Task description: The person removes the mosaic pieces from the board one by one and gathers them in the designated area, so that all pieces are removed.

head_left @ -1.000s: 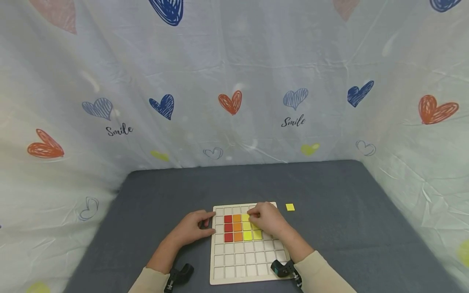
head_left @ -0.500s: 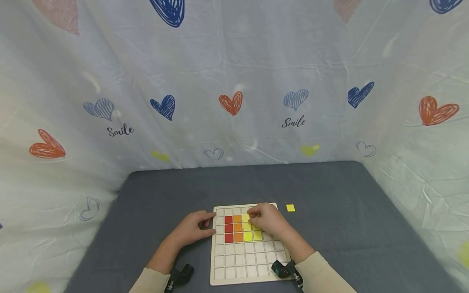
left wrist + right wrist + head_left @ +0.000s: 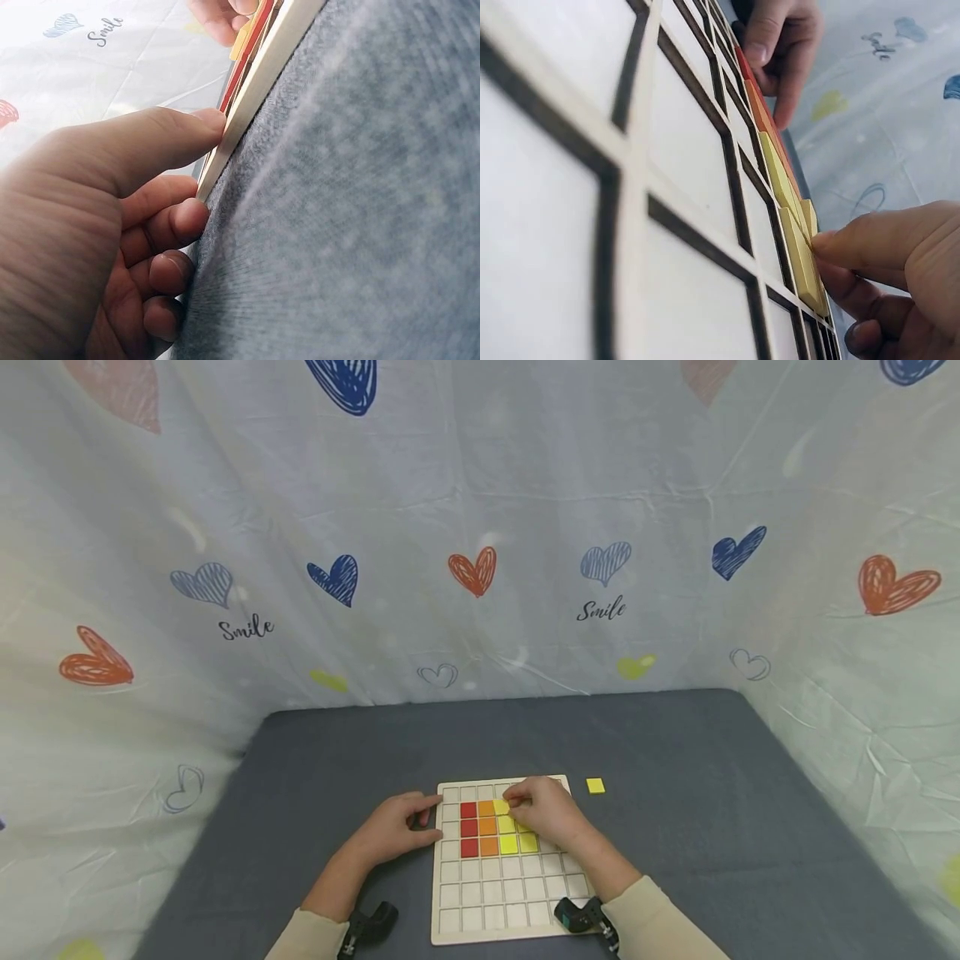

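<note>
A pale wooden grid board [image 3: 487, 935] holds rows of small square tiles: red tiles [image 3: 468, 828], orange tiles [image 3: 487, 827] and yellow tiles [image 3: 508, 843]. My left hand [image 3: 392, 828] touches the board's left edge with its thumb and index finger, set apart along it; in the left wrist view its other fingers [image 3: 169, 271] bend loosely below. Over the upper yellow tiles, my right hand [image 3: 546, 810] pinches a yellow tile [image 3: 808, 216] that stands slightly raised in the right wrist view. The hand hides part of the top rows.
One loose yellow tile [image 3: 596, 786] lies on the dark grey table [image 3: 675, 793], right of the board's far corner. A white curtain [image 3: 525, 635] with printed hearts hangs behind the table and along both sides. Each wrist wears a black camera mount [image 3: 371, 922].
My right fingertips have shifted very slightly left over the yellow tiles. My left hand stays at the board's edge, and the loose yellow tile has not moved.
</note>
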The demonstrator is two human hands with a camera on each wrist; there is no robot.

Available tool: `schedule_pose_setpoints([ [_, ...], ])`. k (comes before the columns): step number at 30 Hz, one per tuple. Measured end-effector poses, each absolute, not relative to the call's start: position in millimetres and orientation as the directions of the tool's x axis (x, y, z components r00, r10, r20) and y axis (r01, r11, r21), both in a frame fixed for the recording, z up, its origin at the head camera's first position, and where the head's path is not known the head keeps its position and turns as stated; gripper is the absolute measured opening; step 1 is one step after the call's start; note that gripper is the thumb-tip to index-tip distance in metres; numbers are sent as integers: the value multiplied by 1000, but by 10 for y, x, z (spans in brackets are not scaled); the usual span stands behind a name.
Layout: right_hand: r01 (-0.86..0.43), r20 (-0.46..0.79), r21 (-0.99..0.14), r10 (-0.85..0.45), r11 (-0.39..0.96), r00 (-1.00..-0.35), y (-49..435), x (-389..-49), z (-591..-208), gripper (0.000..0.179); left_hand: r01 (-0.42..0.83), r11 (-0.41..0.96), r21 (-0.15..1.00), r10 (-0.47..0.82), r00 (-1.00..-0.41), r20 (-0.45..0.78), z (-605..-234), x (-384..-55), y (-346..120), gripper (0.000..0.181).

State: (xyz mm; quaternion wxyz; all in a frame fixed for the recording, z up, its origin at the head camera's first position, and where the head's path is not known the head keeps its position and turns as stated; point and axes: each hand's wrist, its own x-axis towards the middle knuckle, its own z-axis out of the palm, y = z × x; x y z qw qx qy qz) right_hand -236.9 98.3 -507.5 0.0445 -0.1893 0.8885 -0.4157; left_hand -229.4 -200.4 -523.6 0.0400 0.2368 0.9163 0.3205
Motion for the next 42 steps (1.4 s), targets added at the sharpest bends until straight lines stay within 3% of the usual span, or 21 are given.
schedule_pose_setpoints([
  [11,-368,117,-664,-395,651,-911,958,-2354,-5051,23,414,674,612,461,-883,90,-5206,-2286,-2003,49],
  [19,-316,82,-676,-358,666,-930,935,-2359,-5059,22,411,680,607,455,-886,90,-5205,-2283,-2001,50],
  [30,-350,112,-690,-384,634,-917,911,-2359,-5091,25,418,674,609,462,-882,95,-5199,-2285,-2001,50],
  [42,-448,175,-583,-434,678,-884,846,-2374,-5137,25,419,669,614,469,-879,88,-5208,-2283,-2013,51],
])
